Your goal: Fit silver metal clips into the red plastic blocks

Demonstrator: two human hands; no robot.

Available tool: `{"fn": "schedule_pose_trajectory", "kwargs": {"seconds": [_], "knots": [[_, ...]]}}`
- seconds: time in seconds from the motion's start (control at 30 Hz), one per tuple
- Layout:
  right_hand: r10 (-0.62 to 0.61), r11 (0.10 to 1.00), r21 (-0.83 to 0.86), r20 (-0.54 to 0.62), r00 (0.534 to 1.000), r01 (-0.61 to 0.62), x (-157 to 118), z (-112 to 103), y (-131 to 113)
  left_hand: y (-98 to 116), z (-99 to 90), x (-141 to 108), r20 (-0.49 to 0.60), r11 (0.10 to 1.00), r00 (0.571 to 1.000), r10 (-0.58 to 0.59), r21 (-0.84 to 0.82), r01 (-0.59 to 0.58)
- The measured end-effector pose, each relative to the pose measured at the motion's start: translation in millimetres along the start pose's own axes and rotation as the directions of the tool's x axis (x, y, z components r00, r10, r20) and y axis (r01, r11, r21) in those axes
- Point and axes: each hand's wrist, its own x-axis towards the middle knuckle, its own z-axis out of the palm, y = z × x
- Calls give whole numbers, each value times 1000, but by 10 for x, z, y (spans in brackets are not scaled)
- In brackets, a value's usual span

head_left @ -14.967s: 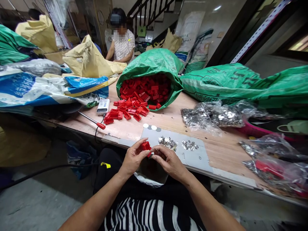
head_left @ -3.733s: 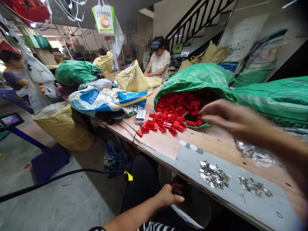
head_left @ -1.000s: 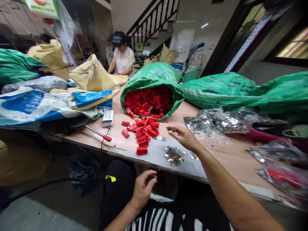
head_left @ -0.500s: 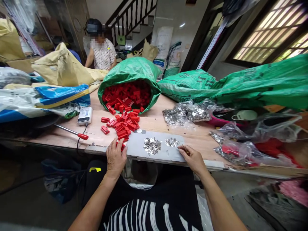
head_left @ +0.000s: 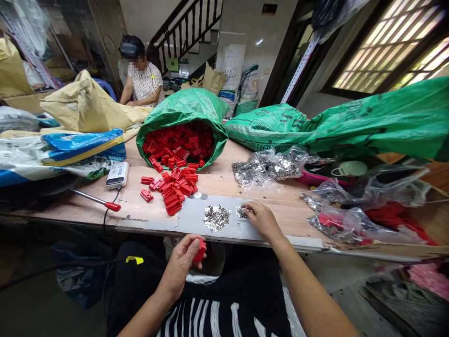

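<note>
1. Left hand [head_left: 177, 267] is grasping a red piece [head_left: 199, 251], likely light and stiff, its sides suiting a pinch
2. Metal bits [head_left: 216, 218] are lying between both grips, probably thin, slippery, best taken by edges
3. Right hand [head_left: 264, 222] is reaching at a smaller metal pile [head_left: 240, 211]; cannot tell if it's gripping

The left hand [head_left: 180, 262] is holding a red part [head_left: 199, 250] below the bench [head_left: 224, 180] edge, while the right hand [head_left: 264, 220] is touching the small metal pile [head_left: 242, 212]. Red pieces [head_left: 172, 189] are spilling from a green sack [head_left: 189, 103].
</note>
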Motion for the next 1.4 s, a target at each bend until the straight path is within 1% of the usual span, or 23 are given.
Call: {"fn": "schedule_pose_trajectory", "kwargs": {"seconds": [0.07,0.13,0.23,0.3,0.37,0.43,0.47,0.53,0.6,0.63,0.7,0.77,0.83,0.87,0.9,0.93,1.0,1.03,1.07,1.1,1.17,1.3,1.4], "knots": [[-34,999,-31,40,999,36,75,15,-15,-19,97,-43,65,977,989,-136,-155,144],[-66,997,-42,69,995,69,138,33,-18,-30,144,-62,106,945,971,-216,-226,235],[-103,993,-39,101,990,107,209,46,-5,-24,144,-57,143,921,957,-253,-268,284],[-122,991,-38,120,985,127,244,44,9,-14,119,-35,143,934,962,-234,-243,263],[-137,989,-35,134,981,143,273,38,23,-9,87,-4,87,978,984,-153,-130,164],[-146,988,-33,138,980,152,296,34,34,-6,55,26,-2,996,1000,17,88,-17],[-146,988,-33,133,980,152,304,34,40,-3,40,38,-34,968,992,123,223,-112],[-138,989,-36,115,984,142,313,32,52,11,15,52,-44,838,943,331,473,-272],[-120,992,-38,94,988,124,311,28,71,35,0,56,6,682,880,476,628,-373],[-109,993,-38,84,991,112,307,24,83,49,-4,56,32,622,855,518,672,-403],[-87,996,-24,54,995,89,293,11,111,74,-5,55,67,545,826,559,722,-427],[-70,998,11,5,998,70,276,-10,132,96,0,56,77,502,813,577,752,-427],[-46,996,74,-44,998,49,253,-35,128,114,8,59,63,494,807,587,762,-419],[-26,993,116,-64,998,33,238,-47,113,122,13,62,43,520,816,576,751,-407],[0,986,164,-79,997,13,220,-58,87,129,20,66,11,575,838,546,722,-384],[27,976,217,-88,996,-7,198,-68,49,135,29,71,-30,657,869,494,667,-350],[64,939,341,-75,995,-35,143,-79,-61,142,50,82,-101,862,945,310,450,-234],[68,912,407,-53,996,-41,110,-80,-131,145,62,86,-111,941,973,202,296,-162],[59,879,476,-21,998,-42,75,-79,-208,146,74,89,-101,986,989,107,141,-93],[45,841,539,14,999,-46,39,-77,-291,147,85,91,-79,999,996,38,6,-38],[16,782,621,70,997,-56,-32,-69,-461,150,103,86,-39,986,999,-19,-166,12],[-6,749,657,131,991,-82,-153,-55,-745,163,96,72,8,962,1000,-29,-271,30],[-28,744,663,156,987,-84,-220,-30,-846,174,63,68,50,925,996,-67,-370,81]]}}
